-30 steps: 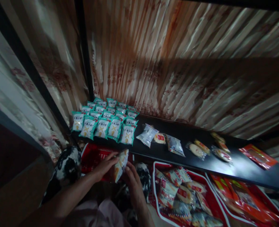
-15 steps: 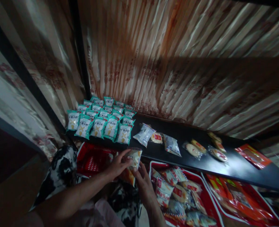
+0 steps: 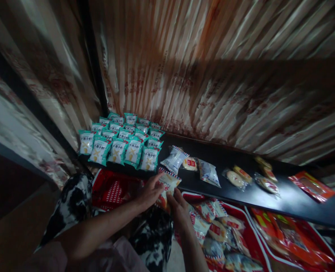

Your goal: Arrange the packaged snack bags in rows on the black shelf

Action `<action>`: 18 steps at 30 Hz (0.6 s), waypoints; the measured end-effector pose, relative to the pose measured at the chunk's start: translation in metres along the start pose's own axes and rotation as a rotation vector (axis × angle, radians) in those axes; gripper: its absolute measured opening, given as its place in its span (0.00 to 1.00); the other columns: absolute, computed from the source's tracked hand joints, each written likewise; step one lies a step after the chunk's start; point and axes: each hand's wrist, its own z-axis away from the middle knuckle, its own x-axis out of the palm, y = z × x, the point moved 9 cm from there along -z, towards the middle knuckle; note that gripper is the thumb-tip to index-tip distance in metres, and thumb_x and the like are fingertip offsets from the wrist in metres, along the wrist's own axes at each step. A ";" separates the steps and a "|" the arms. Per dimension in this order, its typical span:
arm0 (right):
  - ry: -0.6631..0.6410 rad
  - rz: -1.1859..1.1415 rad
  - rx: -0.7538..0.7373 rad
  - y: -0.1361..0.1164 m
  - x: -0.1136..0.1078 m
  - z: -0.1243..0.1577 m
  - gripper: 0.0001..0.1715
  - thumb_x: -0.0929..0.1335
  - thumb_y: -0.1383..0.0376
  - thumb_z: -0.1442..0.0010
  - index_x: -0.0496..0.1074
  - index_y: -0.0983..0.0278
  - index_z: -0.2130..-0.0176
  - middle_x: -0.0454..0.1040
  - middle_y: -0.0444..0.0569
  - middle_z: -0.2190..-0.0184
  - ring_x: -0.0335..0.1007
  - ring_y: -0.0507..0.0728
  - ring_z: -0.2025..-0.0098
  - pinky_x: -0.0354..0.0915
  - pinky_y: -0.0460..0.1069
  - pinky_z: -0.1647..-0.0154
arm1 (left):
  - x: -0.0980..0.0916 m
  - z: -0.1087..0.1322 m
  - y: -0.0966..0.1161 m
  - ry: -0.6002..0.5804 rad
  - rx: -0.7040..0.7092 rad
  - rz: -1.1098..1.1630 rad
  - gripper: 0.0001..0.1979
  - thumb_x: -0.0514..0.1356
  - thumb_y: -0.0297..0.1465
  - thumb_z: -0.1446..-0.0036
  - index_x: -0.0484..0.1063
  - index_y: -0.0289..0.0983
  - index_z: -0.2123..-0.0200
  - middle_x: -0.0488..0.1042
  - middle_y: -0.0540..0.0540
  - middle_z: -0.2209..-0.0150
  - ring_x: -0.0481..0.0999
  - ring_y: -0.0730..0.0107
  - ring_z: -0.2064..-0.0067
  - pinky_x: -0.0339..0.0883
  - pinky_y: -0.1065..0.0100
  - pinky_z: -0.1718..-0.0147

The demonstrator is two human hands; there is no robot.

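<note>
Between both hands is a snack bag (image 3: pixel 169 184) with a striped top edge and orange and white print, held in front of the shelf's near edge. My left hand (image 3: pixel 149 193) grips its left side, thumb and fingers closed on it. My right hand (image 3: pixel 179 207) holds the lower right side, fingers partly hidden by the bag. Just beyond it on the black shelf lie a silvery striped bag (image 3: pixel 174 159), a round wrapped cracker pack (image 3: pixel 190 163) and another silvery bag (image 3: pixel 209 173). Teal and white snack bags (image 3: pixel 133 150) stand in rows on the left.
Below the shelf (image 3: pixel 249 200) are a red basket (image 3: pixel 105 189) at left, a red bin (image 3: pixel 258 230) of mixed snack packs and another with orange packets (image 3: pixel 292 234). Wrapped snacks (image 3: pixel 235 177) and an orange packet (image 3: pixel 312 186) lie further right. A pleated curtain (image 3: pixel 184 68) hangs behind.
The snack bag has moved slightly up and right, towards the shelf, with both hands on it. It now shows more of its printed face. The view has shifted slightly.
</note>
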 end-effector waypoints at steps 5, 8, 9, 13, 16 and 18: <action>-0.068 -0.132 -0.029 -0.015 0.006 -0.031 0.35 0.74 0.58 0.57 0.69 0.60 0.49 0.77 0.47 0.53 0.71 0.63 0.48 0.68 0.54 0.49 | 0.003 -0.019 0.020 -0.009 0.080 -0.073 0.29 0.55 0.32 0.44 0.59 0.37 0.39 0.61 0.41 0.38 0.60 0.60 0.38 0.52 0.60 0.39; -0.189 -0.209 -0.014 -0.030 0.020 -0.049 0.35 0.74 0.60 0.57 0.68 0.60 0.49 0.79 0.46 0.59 0.74 0.63 0.52 0.71 0.55 0.53 | -0.001 -0.033 0.031 0.036 0.101 -0.142 0.30 0.56 0.31 0.45 0.58 0.38 0.39 0.60 0.42 0.37 0.58 0.60 0.36 0.48 0.59 0.37; -0.202 -0.216 -0.014 -0.036 0.023 -0.055 0.35 0.74 0.61 0.57 0.68 0.60 0.49 0.80 0.46 0.60 0.75 0.62 0.53 0.71 0.55 0.54 | -0.002 -0.038 0.035 0.048 0.109 -0.158 0.30 0.56 0.31 0.45 0.59 0.38 0.39 0.60 0.42 0.37 0.57 0.60 0.36 0.48 0.59 0.37; -0.251 -0.221 0.025 -0.050 0.029 -0.074 0.30 0.74 0.61 0.56 0.69 0.62 0.52 0.80 0.47 0.64 0.76 0.62 0.56 0.73 0.54 0.57 | -0.004 -0.052 0.049 0.079 0.119 -0.182 0.30 0.55 0.30 0.46 0.59 0.37 0.39 0.60 0.42 0.37 0.58 0.60 0.36 0.49 0.60 0.37; -0.342 -0.256 0.106 -0.049 0.038 -0.085 0.24 0.73 0.58 0.54 0.71 0.64 0.57 0.80 0.51 0.65 0.77 0.63 0.56 0.74 0.55 0.59 | -0.002 -0.061 0.054 0.083 0.089 -0.201 0.30 0.55 0.29 0.46 0.59 0.35 0.39 0.62 0.41 0.38 0.62 0.59 0.39 0.52 0.60 0.39; -0.356 -0.279 0.147 -0.045 0.039 -0.091 0.21 0.72 0.57 0.53 0.71 0.65 0.60 0.80 0.52 0.66 0.77 0.64 0.56 0.74 0.55 0.61 | 0.000 -0.067 0.053 0.090 0.070 -0.201 0.31 0.56 0.28 0.48 0.60 0.34 0.39 0.64 0.40 0.39 0.64 0.57 0.40 0.54 0.60 0.40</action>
